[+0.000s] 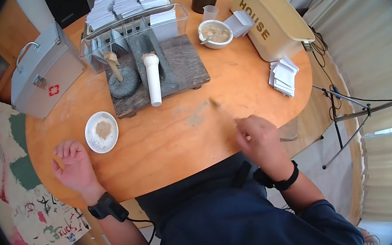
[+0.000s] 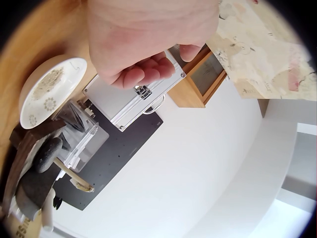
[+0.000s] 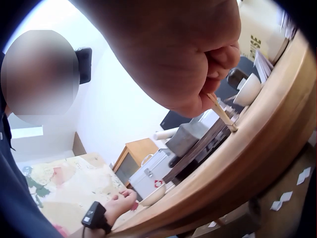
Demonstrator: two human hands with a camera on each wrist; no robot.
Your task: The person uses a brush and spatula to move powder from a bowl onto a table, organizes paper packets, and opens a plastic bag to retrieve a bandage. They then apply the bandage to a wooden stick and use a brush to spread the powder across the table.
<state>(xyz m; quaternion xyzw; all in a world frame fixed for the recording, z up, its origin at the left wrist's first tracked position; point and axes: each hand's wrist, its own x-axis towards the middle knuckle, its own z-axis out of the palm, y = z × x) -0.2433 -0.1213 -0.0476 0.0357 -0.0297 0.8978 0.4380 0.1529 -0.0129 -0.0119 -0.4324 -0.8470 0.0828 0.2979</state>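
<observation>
My right hand [image 1: 259, 141] grips a small brush [image 3: 222, 115] by its pale wooden handle. The brush's tip is down at the tabletop, beside a greyish smear of powder [image 1: 197, 115]. My left hand [image 1: 73, 164] is at the table's left front, palm turned up, fingers loosely curled and holding nothing. Just beyond it sits a small white dish [image 1: 91, 140] with a heap of tan powder [image 1: 103, 129]. In the left wrist view, that dish [image 2: 37, 111] appears to the left of the hand.
Farther back, a dark wooden board [image 1: 189, 64] carries a stone trough [image 1: 166, 72], a white pestle [image 1: 153, 83] and a round stone with a handle [image 1: 124, 84]. Around it stand a metal case [image 1: 46, 77], a clear organizer with packets [image 1: 131, 15], a powder bowl [image 1: 217, 44], folded papers [image 1: 283, 76] and a HOUSE bin [image 1: 266, 20].
</observation>
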